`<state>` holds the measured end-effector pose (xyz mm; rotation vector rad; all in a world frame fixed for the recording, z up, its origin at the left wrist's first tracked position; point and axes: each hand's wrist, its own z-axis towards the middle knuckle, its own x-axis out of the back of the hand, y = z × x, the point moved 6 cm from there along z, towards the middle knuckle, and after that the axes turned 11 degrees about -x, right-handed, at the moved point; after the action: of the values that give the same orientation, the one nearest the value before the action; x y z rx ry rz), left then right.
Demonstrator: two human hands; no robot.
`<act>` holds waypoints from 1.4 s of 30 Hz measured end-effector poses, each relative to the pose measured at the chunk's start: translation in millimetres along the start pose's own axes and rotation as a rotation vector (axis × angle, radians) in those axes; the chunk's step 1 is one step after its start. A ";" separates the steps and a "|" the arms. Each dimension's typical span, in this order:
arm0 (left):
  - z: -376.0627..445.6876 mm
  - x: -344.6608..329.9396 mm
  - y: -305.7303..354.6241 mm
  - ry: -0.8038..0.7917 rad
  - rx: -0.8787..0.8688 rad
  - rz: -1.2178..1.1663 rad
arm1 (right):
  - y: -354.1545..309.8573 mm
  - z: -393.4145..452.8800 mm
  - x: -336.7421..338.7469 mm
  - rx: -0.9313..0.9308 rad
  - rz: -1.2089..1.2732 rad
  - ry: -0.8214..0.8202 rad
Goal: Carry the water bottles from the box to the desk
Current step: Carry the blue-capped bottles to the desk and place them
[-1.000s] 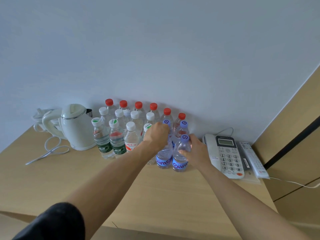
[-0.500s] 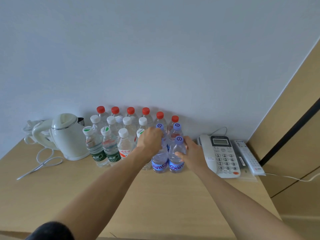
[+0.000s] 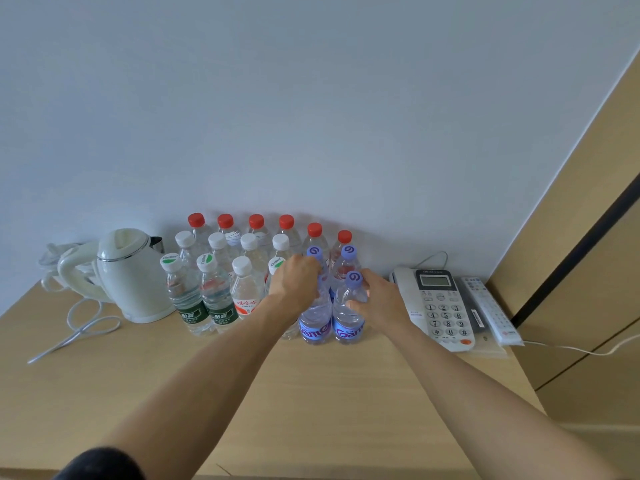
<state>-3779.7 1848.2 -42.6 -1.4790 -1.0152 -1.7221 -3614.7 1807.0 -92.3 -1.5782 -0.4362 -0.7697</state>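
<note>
On wooden desk (image 3: pixel 311 393), left hand (image 3: pixel 294 282) curls over top of clear purple-label bottle (image 3: pixel 314 317); right hand (image 3: pixel 382 301) wraps fingers (image 3: pixel 356 304) round neighbouring purple-capped bottle (image 3: pixel 348 315). Both upright, touching. White phone (image 3: pixel 441 306) just right of right fingers.

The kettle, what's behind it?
Behind the white kettle a bundle of white cord lies by the wall, and something dark peeks out. The kettle hides the rest.
</note>
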 end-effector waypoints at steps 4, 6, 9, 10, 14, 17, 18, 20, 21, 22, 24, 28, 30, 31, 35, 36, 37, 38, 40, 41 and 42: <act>-0.5 -0.3 -0.2 0.006 -0.002 0.007 | -0.5 0.3 0.3 0.001 0.004 0.002; -0.1 -0.6 -0.1 0.009 -0.003 0.005 | -0.3 0.3 0.3 -0.002 0.002 0.002; 0.7 -2.0 -0.4 -0.003 -0.003 0.014 | -0.1 -0.3 0.0 -0.008 0.011 -0.002; 1.0 -2.6 -0.6 -0.008 -0.004 0.016 | 0.1 -0.4 -0.1 -0.009 0.017 -0.003; 1.0 -3.2 -0.7 -0.003 -0.009 0.019 | -1.3 -1.5 -0.2 -0.008 0.014 0.003; 1.6 -3.2 -0.9 -0.009 -0.012 0.014 | -1.4 -1.7 -0.2 -0.009 0.004 0.009; 1.9 -3.0 -0.7 -0.014 -0.015 0.014 | -1.5 -1.7 -0.1 -0.008 0.001 0.014; 2.4 -2.1 -0.1 -0.023 -0.025 0.016 | -1.6 -1.8 0.2 -0.011 -0.008 0.021; 2.4 -1.8 0.1 -0.023 -0.029 0.016 | -1.8 -1.8 0.1 -0.013 -0.013 0.022; 2.2 -1.6 0.3 -0.022 -0.031 0.014 | -1.6 -2.2 0.1 -0.015 -0.017 0.023; 1.6 -1.4 0.7 -0.018 -0.034 0.013 | -1.6 -3.6 0.1 -0.017 -0.019 0.035; 0.4 -0.3 2.2 -0.017 -0.035 0.016 | -2.2 -7.2 -0.2 -0.016 -0.031 0.061; 0.2 0.7 2.7 -0.014 -0.034 0.014 | -2.9 -8.2 0.3 -0.011 -0.027 0.073; 0.0 1.0 2.8 -0.015 -0.033 0.011 | -3.1 -8.4 0.3 -0.010 -0.026 0.076; -0.4 2.3 4.3 -0.017 -0.020 -0.002 | -3.9 -9.2 -0.4 -0.005 -0.018 0.081; -0.4 2.6 4.9 -0.018 -0.018 -0.001 | -3.7 -9.1 -0.2 -0.006 -0.018 0.083; -0.4 2.7 5.1 -0.020 -0.017 0.001 | -3.5 -8.8 0.1 -0.007 -0.020 0.084; -0.6 2.4 5.2 -0.023 -0.017 0.003 | -3.1 -9.0 0.5 -0.005 -0.018 0.086; -0.5 3.1 5.1 -0.023 -0.018 0.005 | -3.3 -8.7 1.4 -0.001 -0.009 0.089; -0.4 3.2 4.9 -0.023 -0.018 0.005 | -3.5 -8.7 1.2 -0.001 -0.007 0.090; -0.4 3.4 4.9 -0.021 -0.019 0.005 | -4.1 -8.8 0.8 0.000 -0.007 0.096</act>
<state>-3776.3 1845.5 -38.6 -1.5138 -1.0075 -1.7203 -3618.9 1799.0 -88.6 -1.5337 -0.3717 -0.8477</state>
